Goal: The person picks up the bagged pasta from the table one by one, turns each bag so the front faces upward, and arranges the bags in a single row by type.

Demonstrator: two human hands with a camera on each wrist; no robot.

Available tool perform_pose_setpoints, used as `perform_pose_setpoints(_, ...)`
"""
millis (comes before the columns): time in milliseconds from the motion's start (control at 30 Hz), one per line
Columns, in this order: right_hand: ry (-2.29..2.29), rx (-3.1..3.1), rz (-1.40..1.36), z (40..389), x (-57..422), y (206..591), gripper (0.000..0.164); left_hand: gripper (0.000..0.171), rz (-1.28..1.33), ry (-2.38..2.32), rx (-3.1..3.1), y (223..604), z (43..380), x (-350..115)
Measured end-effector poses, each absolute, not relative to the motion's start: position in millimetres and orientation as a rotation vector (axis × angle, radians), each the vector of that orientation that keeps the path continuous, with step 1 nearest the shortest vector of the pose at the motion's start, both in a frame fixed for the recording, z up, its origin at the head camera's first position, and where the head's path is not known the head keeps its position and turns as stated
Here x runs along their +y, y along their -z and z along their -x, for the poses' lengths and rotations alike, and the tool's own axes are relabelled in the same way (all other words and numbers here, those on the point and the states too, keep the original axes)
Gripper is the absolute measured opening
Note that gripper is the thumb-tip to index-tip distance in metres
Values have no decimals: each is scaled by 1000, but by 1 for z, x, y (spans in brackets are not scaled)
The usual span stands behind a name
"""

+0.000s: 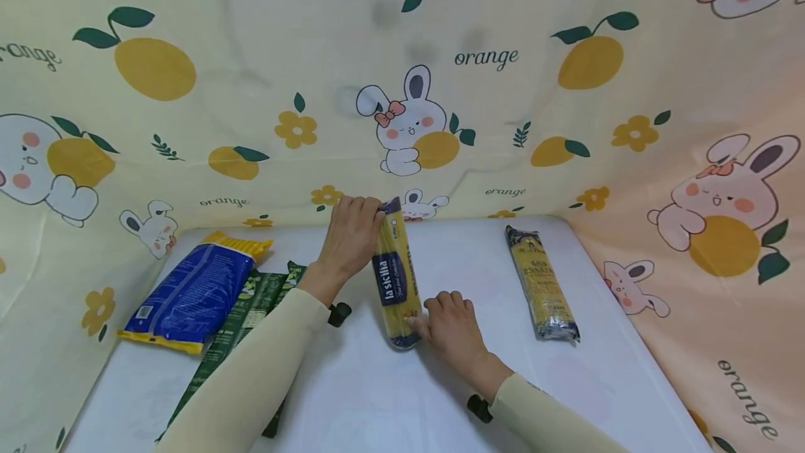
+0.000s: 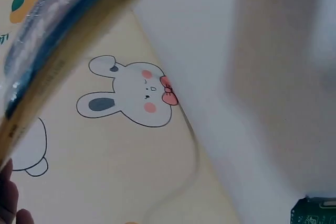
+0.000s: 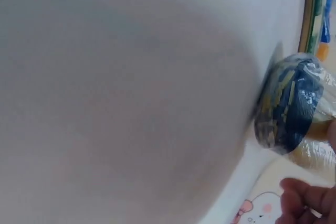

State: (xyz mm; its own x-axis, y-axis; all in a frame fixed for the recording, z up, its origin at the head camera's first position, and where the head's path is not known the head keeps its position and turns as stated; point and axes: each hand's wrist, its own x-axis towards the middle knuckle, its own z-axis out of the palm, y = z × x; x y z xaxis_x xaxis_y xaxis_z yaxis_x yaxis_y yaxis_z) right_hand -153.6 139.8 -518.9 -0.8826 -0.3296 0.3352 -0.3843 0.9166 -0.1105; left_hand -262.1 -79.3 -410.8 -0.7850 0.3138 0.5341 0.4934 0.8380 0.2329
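Observation:
A clear packet of spaghetti with a dark blue "la sicilia" label [image 1: 391, 278] is held tilted up over the white table, its lower end close to the surface. My left hand [image 1: 353, 233] grips its top end from the left. The thumb of my right hand [image 1: 454, 331] touches the packet's lower right part, while the other fingers bend loosely beside it. In the right wrist view, the packet's blue-banded lower end [image 3: 291, 103] shows, with those fingers [image 3: 304, 200] apart from it. The packet [image 2: 52, 40] crosses the left wrist view, blurred.
Another yellow pasta packet [image 1: 544, 285] lies on the right of the white table [image 1: 503, 369]. At the left are a blue and yellow bag [image 1: 191, 292] and green packets [image 1: 220, 348], partly under my left forearm. A patterned cloth [image 1: 339, 40] hangs behind and at the sides.

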Motion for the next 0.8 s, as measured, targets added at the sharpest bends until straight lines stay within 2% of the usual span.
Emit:
perform_pose_setpoints(300, -335, -2663, -602, 155, 138, 528, 43, 31, 533, 433, -2482, 419, 259, -75)
perform_pose_setpoints(433, -321, -2610, -609, 148, 135, 525, 46, 31, 498, 270, -2460, 424, 259, -74)
perform_pose_setpoints(633, -258, -2595, -626, 132, 126, 511, 49, 32, 465, 267, -2481, 431, 263, -78)
perform_pose_setpoints(800, -217, -2562, -645, 122, 120, 503, 51, 26, 474, 262, -2500, 438, 265, -82)
